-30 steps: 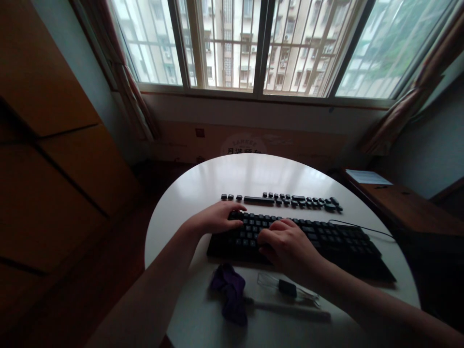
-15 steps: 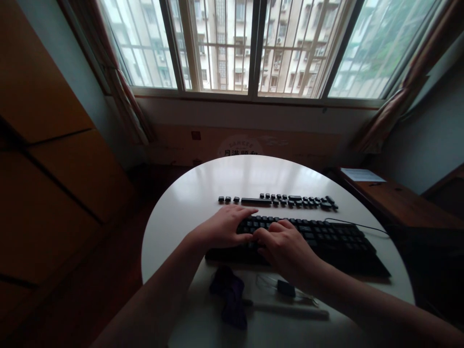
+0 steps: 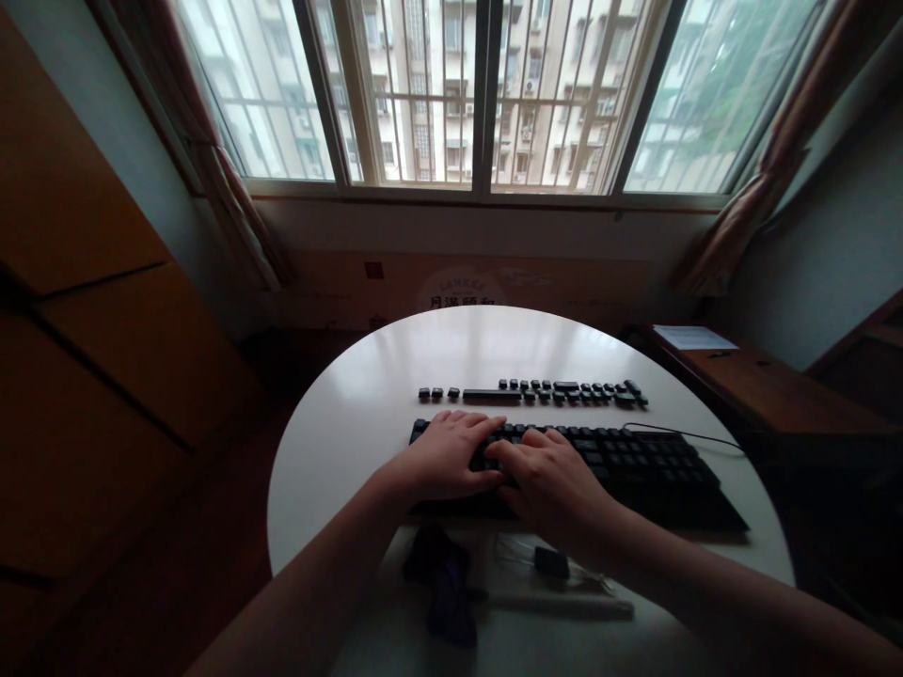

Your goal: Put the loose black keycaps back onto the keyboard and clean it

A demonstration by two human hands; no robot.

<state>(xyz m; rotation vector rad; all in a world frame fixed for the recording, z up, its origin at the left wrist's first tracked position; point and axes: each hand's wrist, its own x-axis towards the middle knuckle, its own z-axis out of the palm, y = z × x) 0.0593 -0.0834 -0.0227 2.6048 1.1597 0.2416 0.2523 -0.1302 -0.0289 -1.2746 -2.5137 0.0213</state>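
Note:
A black keyboard [image 3: 663,475] lies across the round white table, several of its keys hidden under my hands. My left hand [image 3: 451,458] rests flat over its left part, fingers and thumb stretched out. Close beside it, my right hand [image 3: 554,470] has bent fingers, with the index fingertip down among the keys near my left thumb. Whatever may be in its grip is too small and dark to make out. Behind the keyboard, loose black keycaps [image 3: 596,395] stand in rows, with a long spacebar keycap [image 3: 492,395] among them.
In front of the keyboard lie a dark purple cloth [image 3: 451,597], a pale stick-like tool [image 3: 561,605] and a wire tool with a black block [image 3: 550,562]. A cable [image 3: 695,434] runs off right. A wooden desk [image 3: 762,385] with paper stands beyond the table.
My left hand has shifted left and lies flatter over the keys. The right hand has moved slightly, its index finger reaching further forward. The whole view has shifted a little.

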